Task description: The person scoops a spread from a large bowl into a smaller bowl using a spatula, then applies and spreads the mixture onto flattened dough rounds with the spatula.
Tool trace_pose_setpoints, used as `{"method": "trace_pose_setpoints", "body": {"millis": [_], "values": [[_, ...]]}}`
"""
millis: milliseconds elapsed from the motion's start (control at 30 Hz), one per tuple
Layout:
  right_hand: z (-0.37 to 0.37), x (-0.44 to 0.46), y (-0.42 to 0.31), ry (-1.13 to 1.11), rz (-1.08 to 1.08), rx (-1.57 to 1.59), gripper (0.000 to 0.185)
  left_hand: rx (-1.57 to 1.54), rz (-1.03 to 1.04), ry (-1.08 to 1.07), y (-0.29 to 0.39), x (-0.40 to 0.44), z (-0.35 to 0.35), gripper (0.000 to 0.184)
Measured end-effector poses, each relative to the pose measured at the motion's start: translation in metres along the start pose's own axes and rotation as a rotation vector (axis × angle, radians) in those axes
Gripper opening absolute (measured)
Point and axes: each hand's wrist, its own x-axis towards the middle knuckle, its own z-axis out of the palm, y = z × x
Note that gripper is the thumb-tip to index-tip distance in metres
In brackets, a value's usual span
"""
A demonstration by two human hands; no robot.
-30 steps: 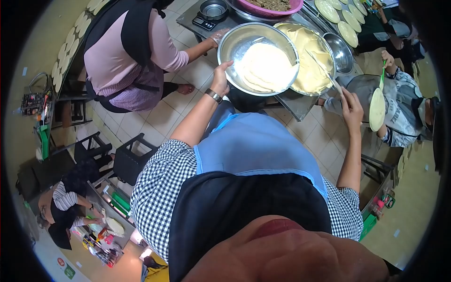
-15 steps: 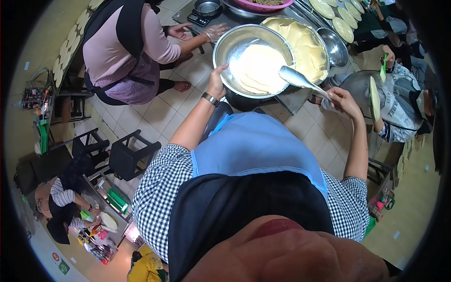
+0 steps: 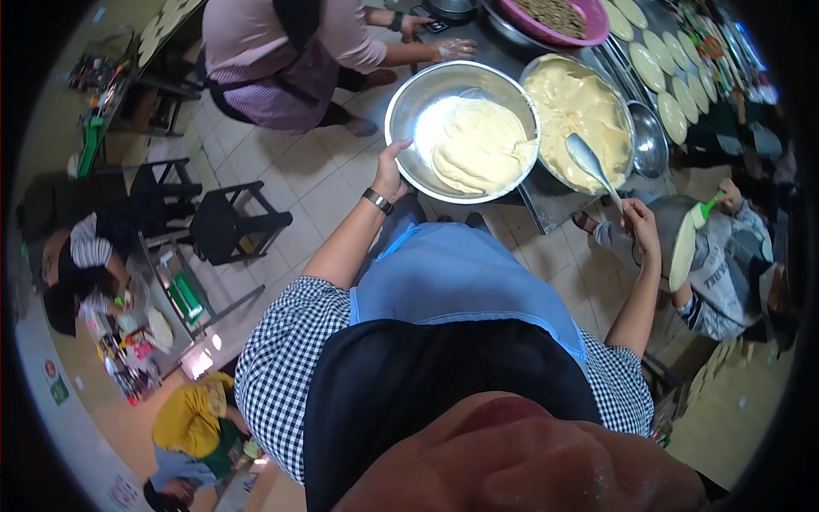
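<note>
My left hand (image 3: 391,175) is closed on the near left rim of a large metal bowl (image 3: 415,115), which is tilted and raised off the floor. Pale yellow batter (image 3: 479,147) lies inside it. In my right hand (image 3: 640,226) is the handle of a big metal spoon (image 3: 585,160), fingers wrapped round its end. The spoon's head is over a second wide metal bowl (image 3: 633,141) full of thick, deeper yellow batter (image 3: 573,102); I cannot tell whether it touches the batter. The two bowls stand side by side.
A pink basin (image 3: 601,24) of brown crumbly food and a small metal bowl (image 3: 651,143) are on the dark table. Flat pale rounds (image 3: 648,68) lie beyond. At upper left, a co-worker's hand (image 3: 452,49) is near my bowl. Another person at right holds a green spatula (image 3: 706,209).
My right hand has moved the spoon right, from over the bowl in my left hand to over the second bowl. The view has shifted, showing more of the table.
</note>
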Motion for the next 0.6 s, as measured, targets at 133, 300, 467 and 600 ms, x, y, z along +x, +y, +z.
{"method": "trace_pose_setpoints", "body": {"millis": [133, 300, 467, 600], "values": [[0.035, 0.024, -0.002, -0.068, 0.007, 0.266, 0.018, -0.042, 0.083, 0.093, -0.003, -0.027, -0.048, 0.050], [0.134, 0.012, -0.065, -0.311, -0.068, 0.304, 0.018, -0.099, 0.203, 0.257, 0.037, -0.094, -0.130, 0.045], [0.249, -0.011, -0.146, -0.543, -0.188, 0.094, 0.021, -0.158, 0.351, 0.381, 0.068, -0.156, -0.187, 0.042], [0.361, -0.035, -0.212, -0.704, -0.332, 0.040, 0.021, -0.184, 0.450, 0.502, 0.108, -0.189, -0.239, 0.040]]}}
